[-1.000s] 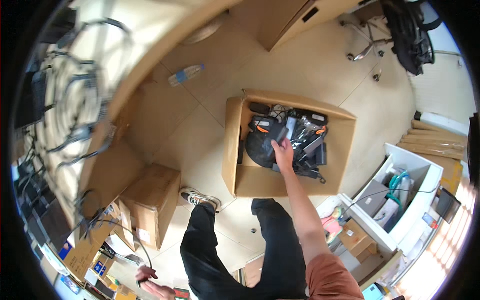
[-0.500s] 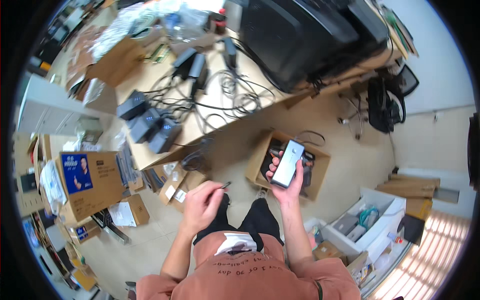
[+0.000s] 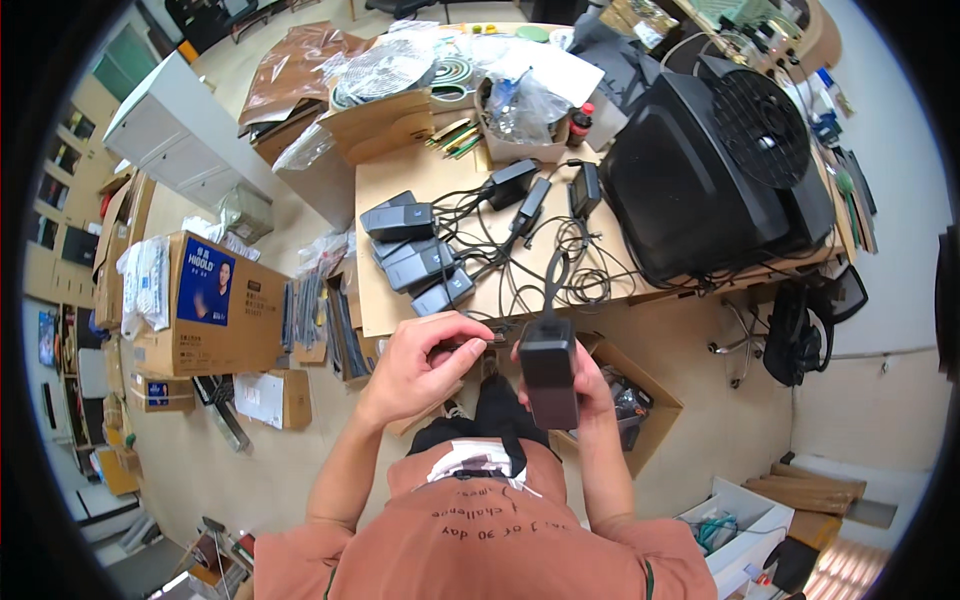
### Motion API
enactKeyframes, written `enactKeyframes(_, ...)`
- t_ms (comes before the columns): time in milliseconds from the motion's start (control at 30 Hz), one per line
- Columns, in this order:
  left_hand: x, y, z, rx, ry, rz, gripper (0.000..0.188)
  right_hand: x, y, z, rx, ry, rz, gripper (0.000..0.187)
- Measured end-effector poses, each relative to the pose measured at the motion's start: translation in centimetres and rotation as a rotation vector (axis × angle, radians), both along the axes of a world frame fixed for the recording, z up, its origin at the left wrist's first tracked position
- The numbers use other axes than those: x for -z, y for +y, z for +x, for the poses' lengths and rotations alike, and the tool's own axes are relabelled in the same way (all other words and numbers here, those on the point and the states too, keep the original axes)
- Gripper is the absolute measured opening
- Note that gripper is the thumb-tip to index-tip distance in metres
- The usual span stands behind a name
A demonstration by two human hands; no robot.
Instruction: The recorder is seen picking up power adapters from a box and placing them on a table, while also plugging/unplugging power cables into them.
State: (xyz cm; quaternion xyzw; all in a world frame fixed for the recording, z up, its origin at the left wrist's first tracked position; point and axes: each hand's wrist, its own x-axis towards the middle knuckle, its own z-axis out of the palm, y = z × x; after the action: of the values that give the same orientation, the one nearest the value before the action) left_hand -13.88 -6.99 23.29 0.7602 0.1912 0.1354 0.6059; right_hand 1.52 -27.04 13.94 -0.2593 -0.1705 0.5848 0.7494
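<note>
My right hand (image 3: pixel 590 383) grips a black, block-shaped power adapter (image 3: pixel 549 375), held upright in front of my chest. From its far end a dark cord (image 3: pixel 553 282) runs up over the table edge. My left hand (image 3: pixel 424 366) is closed, thumb and forefinger pinching a small dark cable plug (image 3: pixel 495 338) just left of the adapter. Most of the plug is hidden by the fingers. Beyond my hands, several black adapters (image 3: pixel 421 265) lie piled on the wooden table (image 3: pixel 385 318), among tangled black cables (image 3: pixel 580 265).
A big black machine (image 3: pixel 700 180) stands at the table's right. An open cardboard box (image 3: pixel 655 425) with dark items sits on the floor below my right hand. Cartons (image 3: pixel 225 330) stand at left, a white drawer unit (image 3: pixel 750 540) at lower right, an office chair (image 3: pixel 800 335) beyond.
My view has tilted up and toward the table. The adapter in my right hand has turned from a bright, shining face to a dark one. My left hand has come closer to it.
</note>
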Motion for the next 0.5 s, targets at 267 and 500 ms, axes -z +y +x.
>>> enactKeyframes(267, -2.1, 4.0, 3.7, 0.138, 0.055, 0.143, 0.013, 3.1, 4.0, 5.9, -0.309, 0.187, 0.019, 0.094)
enactKeyframes(500, -3.2, 5.5, 7.0, 0.131, 0.084, 0.258, 0.012, 2.9, 8.0, 9.5, -0.558, 0.31, 0.086, 0.103)
